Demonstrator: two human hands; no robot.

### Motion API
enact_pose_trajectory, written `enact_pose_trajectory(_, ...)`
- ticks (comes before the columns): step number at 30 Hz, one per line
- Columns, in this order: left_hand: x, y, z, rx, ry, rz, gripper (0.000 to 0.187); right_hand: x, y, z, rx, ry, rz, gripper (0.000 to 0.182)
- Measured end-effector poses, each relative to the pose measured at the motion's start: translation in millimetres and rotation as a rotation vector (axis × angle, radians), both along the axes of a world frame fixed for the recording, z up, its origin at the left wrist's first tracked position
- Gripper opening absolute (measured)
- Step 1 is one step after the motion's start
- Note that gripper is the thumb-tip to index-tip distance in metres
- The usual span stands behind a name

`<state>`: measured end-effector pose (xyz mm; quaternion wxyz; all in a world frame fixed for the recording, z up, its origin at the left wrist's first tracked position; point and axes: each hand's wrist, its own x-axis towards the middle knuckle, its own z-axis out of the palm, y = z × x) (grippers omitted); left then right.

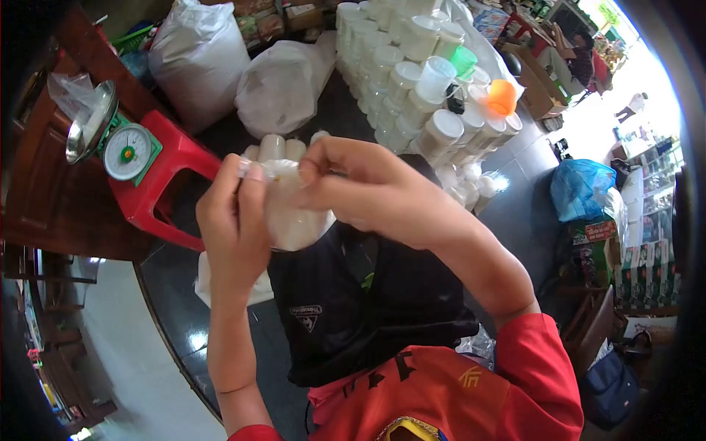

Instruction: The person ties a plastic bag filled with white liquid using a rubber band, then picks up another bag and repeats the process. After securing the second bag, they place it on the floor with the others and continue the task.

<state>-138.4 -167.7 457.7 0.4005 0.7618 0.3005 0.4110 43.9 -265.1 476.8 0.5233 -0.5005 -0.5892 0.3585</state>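
A clear plastic bag (290, 220) with something whitish in it is held up in front of my knees. My left hand (239, 206) is closed, its thumb and fingers pinching the bag's upper left edge. On the other side my right hand (360, 184) has its fingers curled in at the bag's top, slightly smeared by motion; its fingertips appear to grip the plastic. Just behind the bag stand several whitish cylinders (272, 145), partly hidden by it and by my hands.
At left, a red stool (165, 140) carries a green dial scale (129, 153) with a metal pan. White sacks (195, 62) stand at the back. Stacked white-lidded jars (404, 77) rise ahead, with an orange cup (502, 97) on top. A blue bag (583, 189) is at right.
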Motion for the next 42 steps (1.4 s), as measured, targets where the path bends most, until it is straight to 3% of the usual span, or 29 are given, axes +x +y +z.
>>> enact_pose_trajectory(2, 0.2, -3.7, -4.5, 0.171, 0.021, -0.028, 0.022, 6.5, -12.5, 12.0, -0.469, 0.941, 0.259, 0.019)
enact_pose_trajectory(5, 5.1, -12.2, -8.1, 0.295, -0.057, -0.013, 0.02, -7.1, -24.0, 31.1, -0.543, 1.111, 0.085, 0.024)
enact_pose_trajectory(9, 5.5, -15.6, -9.9, 0.401, -0.041, -0.025, 0.016, -6.2, -25.9, 16.3, -0.465, 1.082, 0.09, 0.032)
enact_pose_trajectory(11, 4.5, -15.6, -9.9, 0.39, -0.029, -0.015, 0.015, -9.3, -23.8, 16.4, -0.449, 1.008, 0.064, 0.041)
enact_pose_trajectory(15, 3.2, -17.5, -10.0, 0.349, -0.039, 0.01, 0.015, -11.2, -21.9, 15.9, -0.472, 0.873, 0.047, 0.042)
enact_pose_trajectory(20, 3.3, -18.7, -14.1, 0.427, -0.096, 0.01, 0.015, -4.7, -11.1, 15.1, -0.363, 0.28, 0.031, 0.029)
enact_pose_trajectory(23, 2.5, -17.4, -19.2, 0.452, -0.125, 0.023, 0.017, -5.8, -7.9, 20.2, -0.283, 0.051, 0.007, 0.025)
enact_pose_trajectory(27, -1.0, -16.0, -21.4, 0.419, -0.101, 0.069, 0.021, -15.7, -5.4, 37.3, -0.228, -0.076, -0.063, 0.026)
enact_pose_trajectory(29, -0.4, -13.9, -23.8, 0.417, -0.187, 0.053, 0.022, -14.4, 0.2, 18.8, 0.009, -0.214, -0.052, 0.024)
enact_pose_trajectory(36, 0.0, -16.1, -31.4, 0.288, -0.276, 0.018, 0.036, -30.6, 8.6, 16.0, 0.018, -0.333, -0.049, 0.027)
enact_pose_trajectory(42, 0.2, -15.7, -32.3, 0.299, -0.269, 0.061, 0.032, -33.5, 9.8, 14.1, 0.036, -0.478, -0.071, 0.03)
